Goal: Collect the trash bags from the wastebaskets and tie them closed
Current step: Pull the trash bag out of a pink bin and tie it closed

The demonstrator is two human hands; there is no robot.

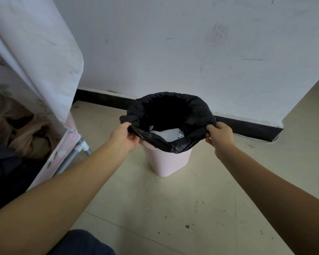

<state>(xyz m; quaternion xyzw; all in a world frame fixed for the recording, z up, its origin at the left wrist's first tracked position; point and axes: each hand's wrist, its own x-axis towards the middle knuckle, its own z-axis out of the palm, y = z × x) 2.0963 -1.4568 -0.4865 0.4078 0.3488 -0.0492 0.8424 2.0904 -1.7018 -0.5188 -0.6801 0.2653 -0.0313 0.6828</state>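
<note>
We grip the trash bag (170, 115) rim with both hands: left hand (124, 136) and right hand (219, 135) clamped on opposite sides. The bag hangs between them, seated in the wastebasket (167, 161) directly below; lift vertically.

Black trash bag (170, 142) open-mouthed (paper inside) in pink wastebasket (167, 162).

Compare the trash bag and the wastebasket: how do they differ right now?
The trash bag is black, crinkled film; the wastebasket is pale pink, smooth and rigid. The bag's rim is lifted, gripped by the left hand and right hand; the wastebasket stands untouched on the floor. The bag's mouth spreads wider than the wastebasket. Both are open-topped.
</note>
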